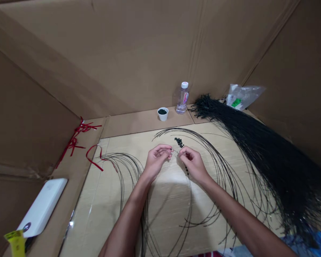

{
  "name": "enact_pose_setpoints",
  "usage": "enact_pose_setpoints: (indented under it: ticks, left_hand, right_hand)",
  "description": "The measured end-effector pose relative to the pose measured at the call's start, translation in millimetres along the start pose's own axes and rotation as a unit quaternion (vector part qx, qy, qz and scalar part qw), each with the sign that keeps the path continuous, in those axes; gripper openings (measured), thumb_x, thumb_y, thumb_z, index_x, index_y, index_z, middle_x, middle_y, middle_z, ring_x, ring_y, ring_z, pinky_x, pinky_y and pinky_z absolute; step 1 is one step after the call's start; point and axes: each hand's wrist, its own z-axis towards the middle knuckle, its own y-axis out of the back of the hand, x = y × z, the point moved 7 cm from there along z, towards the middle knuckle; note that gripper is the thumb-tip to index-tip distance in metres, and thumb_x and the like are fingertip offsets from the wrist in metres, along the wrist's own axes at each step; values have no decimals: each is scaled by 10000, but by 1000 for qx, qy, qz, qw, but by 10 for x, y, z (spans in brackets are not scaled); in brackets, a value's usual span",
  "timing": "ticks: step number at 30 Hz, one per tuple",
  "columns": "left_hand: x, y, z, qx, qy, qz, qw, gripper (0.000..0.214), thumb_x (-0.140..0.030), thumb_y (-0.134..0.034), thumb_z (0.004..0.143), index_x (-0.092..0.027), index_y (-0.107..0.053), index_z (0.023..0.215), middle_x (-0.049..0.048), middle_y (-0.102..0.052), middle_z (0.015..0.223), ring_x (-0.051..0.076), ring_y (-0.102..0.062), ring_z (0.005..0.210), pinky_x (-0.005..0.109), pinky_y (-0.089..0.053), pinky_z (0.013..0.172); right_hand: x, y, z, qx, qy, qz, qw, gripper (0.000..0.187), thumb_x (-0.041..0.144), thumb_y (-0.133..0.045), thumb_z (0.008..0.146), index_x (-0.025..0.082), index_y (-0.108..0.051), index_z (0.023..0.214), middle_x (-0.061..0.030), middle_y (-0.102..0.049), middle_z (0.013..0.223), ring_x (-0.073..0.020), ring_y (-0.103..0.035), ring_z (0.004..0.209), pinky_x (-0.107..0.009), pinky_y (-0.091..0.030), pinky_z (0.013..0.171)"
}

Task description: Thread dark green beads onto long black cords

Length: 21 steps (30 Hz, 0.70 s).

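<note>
My left hand (pixel 156 159) and my right hand (pixel 193 162) meet over the middle of the light tabletop (pixel 117 214), fingers pinched together. Between them runs the end of a thin black wire (pixel 189 200) that curves down toward me. A few small dark beads sit on the wire just below my right hand. A little heap of loose dark beads (pixel 179 142) lies on the table right behind my fingers. What my right fingertips pinch is too small to make out.
A large bundle of black wires (pixel 267 160) fans across the right side. Loose curved wires (pixel 123 167) lie left of my hands, beside red ribbons (pixel 77 137). A white cup of beads (pixel 163 113), a water bottle (pixel 182 98) and a plastic bag (pixel 242 95) stand at the back. A white box (pixel 42 207) lies at left. Cardboard walls surround everything.
</note>
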Motion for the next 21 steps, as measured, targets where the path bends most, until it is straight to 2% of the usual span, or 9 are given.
enact_pose_setpoints:
  ticks: [21]
  left_hand:
    - [-11,-39,-18,16,3,3,1000,313,-386,-931,771,-170,-828,974,68,-773,878,145,-668,755,264,-539,718]
  right_hand:
    - [-12,-10,-12,5,-6,-13,1000,36,199,-626,795,207,-646,767,17,-592,723,-149,-468,644,-280,-345,611]
